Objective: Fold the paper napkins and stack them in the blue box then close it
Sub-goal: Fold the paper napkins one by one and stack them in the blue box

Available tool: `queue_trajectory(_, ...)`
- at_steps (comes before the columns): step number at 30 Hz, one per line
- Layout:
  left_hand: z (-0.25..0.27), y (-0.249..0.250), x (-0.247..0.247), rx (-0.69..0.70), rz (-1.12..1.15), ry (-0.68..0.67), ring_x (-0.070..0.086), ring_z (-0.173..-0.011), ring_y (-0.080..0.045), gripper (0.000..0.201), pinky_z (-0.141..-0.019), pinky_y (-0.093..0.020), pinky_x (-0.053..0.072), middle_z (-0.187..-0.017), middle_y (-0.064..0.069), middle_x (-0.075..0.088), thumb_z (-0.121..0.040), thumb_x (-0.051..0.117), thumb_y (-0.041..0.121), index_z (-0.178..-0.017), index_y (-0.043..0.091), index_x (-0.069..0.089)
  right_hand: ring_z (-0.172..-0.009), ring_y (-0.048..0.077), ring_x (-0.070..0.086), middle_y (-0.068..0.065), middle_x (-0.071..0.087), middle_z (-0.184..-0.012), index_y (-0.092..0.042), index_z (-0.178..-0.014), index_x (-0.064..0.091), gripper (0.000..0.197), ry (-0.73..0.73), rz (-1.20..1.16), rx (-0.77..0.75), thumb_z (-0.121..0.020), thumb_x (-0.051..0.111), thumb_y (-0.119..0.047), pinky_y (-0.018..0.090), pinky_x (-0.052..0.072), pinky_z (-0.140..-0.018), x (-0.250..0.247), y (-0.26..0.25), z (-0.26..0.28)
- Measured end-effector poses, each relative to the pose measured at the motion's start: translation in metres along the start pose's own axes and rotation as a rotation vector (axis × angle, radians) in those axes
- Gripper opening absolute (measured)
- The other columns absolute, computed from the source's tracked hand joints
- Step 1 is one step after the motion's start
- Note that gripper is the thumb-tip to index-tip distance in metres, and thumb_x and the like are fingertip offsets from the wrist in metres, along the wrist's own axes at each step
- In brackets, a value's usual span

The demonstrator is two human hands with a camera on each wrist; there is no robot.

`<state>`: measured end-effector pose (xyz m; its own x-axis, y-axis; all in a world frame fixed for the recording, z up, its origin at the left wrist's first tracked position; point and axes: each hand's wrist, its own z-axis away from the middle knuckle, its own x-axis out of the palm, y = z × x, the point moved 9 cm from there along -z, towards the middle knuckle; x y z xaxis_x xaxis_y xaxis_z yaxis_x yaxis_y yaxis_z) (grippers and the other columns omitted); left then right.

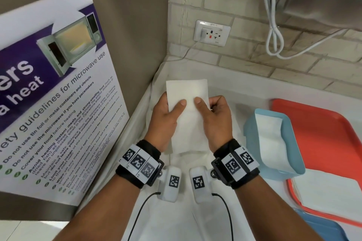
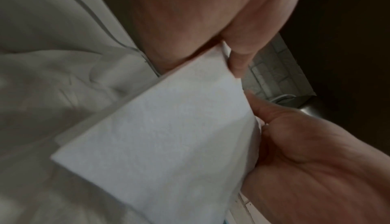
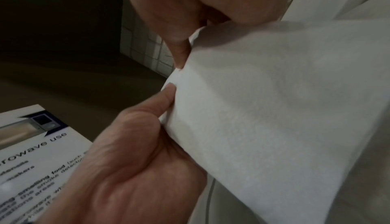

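Both hands hold one folded white paper napkin [image 1: 187, 107] above the white counter [image 1: 235, 92]. The left hand [image 1: 165, 117] grips its left edge, thumb pressed on top, fingers curled beneath; the right hand [image 1: 216, 118] grips the right edge likewise — thumbs nearly meeting at the centre. The blue box [image 1: 274, 164] stands open to the right, partly on an orange tray [image 1: 333, 123], with folded napkins [image 1: 268, 133] inside. A microwave guideline poster [image 1: 58, 88] leans at left.

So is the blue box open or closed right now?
Open. The blue box has no lid on, and a white napkin shows inside.
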<state>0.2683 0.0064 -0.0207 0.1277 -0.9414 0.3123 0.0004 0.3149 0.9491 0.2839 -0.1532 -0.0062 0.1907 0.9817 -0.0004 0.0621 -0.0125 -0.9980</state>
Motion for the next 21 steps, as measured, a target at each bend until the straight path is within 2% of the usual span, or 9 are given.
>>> queue_trajectory(5,-0.004,0.002,-0.006,0.032,-0.021,0.02,0.067,-0.122,-0.03,0.03,-0.105,-0.048,0.054,-0.13,-0.014,0.07,-0.103,0.059,0.004,-0.133,0.005,0.056,-0.074,0.01,0.051,-0.006,0.054,-0.074,-0.017,-0.088,0.056,0.017,0.033,-0.222,0.077,-0.092,0.073,-0.016,0.024,0.047,-0.081,-0.007,0.007,-0.007)
queue_trajectory(8,-0.002,0.004,-0.004,0.038,-0.016,0.012,0.068,-0.12,-0.028,0.027,-0.104,-0.044,0.054,-0.13,-0.013,0.07,-0.103,0.058,0.004,-0.129,0.009,0.058,-0.08,0.01,0.063,-0.001,0.066,-0.087,-0.017,-0.103,0.058,0.011,-0.004,-0.245,0.115,-0.097,0.067,-0.021,0.024,0.052,-0.077,-0.005,0.005,-0.003)
queue_trajectory(10,-0.003,0.007,-0.004,0.049,-0.015,0.024,0.068,-0.119,-0.027,0.027,-0.101,-0.042,0.056,-0.13,-0.013,0.07,-0.103,0.059,0.005,-0.129,0.009,0.058,-0.087,0.013,0.072,0.0,0.074,-0.097,-0.014,-0.112,0.059,0.022,-0.111,-0.24,0.196,-0.097,0.066,-0.029,0.03,0.057,-0.077,0.004,0.006,0.002)
queue_trajectory(12,-0.005,0.012,-0.01,0.079,-0.013,0.075,0.069,-0.117,-0.028,0.03,-0.098,-0.043,0.057,-0.128,-0.012,0.071,-0.101,0.064,0.011,-0.13,0.008,0.058,-0.093,0.021,0.074,0.006,0.077,-0.103,-0.008,-0.118,0.06,0.035,-0.273,-0.111,0.237,-0.092,0.073,-0.028,0.038,0.059,-0.079,0.012,0.009,0.007)
queue_trajectory(14,-0.008,0.019,-0.023,0.123,-0.001,0.146,0.069,-0.113,-0.023,0.03,-0.098,-0.042,0.057,-0.124,-0.009,0.072,-0.097,0.066,0.017,-0.125,0.011,0.059,-0.095,0.027,0.073,0.014,0.075,-0.108,-0.005,-0.116,0.065,0.038,-0.428,0.024,0.272,-0.086,0.079,-0.024,0.043,0.055,-0.083,0.017,0.017,0.013)
queue_trajectory(16,-0.012,0.025,-0.034,0.143,0.01,0.186,0.069,-0.108,-0.016,0.019,-0.094,-0.037,0.055,-0.118,-0.003,0.073,-0.1,0.064,0.011,-0.118,0.016,0.06,-0.096,0.031,0.071,0.017,0.075,-0.108,-0.007,-0.108,0.07,0.031,-0.553,0.109,0.303,-0.085,0.08,-0.025,0.048,0.054,-0.086,0.019,0.026,0.022)
queue_trajectory(18,-0.016,0.032,-0.039,0.161,0.004,0.192,0.07,-0.105,-0.012,0.016,-0.091,-0.032,0.054,-0.113,0.002,0.074,-0.102,0.062,0.009,-0.114,0.019,0.061,-0.08,0.022,0.071,0.009,0.075,-0.086,-0.015,-0.091,0.074,0.007,-0.636,0.157,0.321,-0.09,0.076,-0.021,0.041,0.057,-0.081,0.017,0.032,0.028)
queue_trajectory(19,-0.018,0.036,-0.04,0.176,-0.007,0.196,0.07,-0.105,-0.013,0.017,-0.091,-0.033,0.054,-0.113,0.002,0.074,-0.1,0.064,0.011,-0.114,0.02,0.061,-0.07,0.015,0.069,0.003,0.069,-0.073,-0.017,-0.081,0.072,0.01,-0.664,0.207,0.326,-0.09,0.074,-0.019,0.035,0.057,-0.076,0.013,0.036,0.029)
queue_trajectory(21,-0.019,0.047,-0.045,0.221,-0.049,0.221,0.07,-0.108,-0.017,0.02,-0.094,-0.036,0.056,-0.115,0.0,0.073,-0.094,0.066,0.02,-0.113,0.022,0.062,-0.063,0.011,0.067,0.001,0.069,-0.068,-0.015,-0.08,0.07,0.011,-0.684,0.34,0.343,-0.09,0.074,-0.014,0.027,0.054,-0.069,0.0,0.046,0.03)
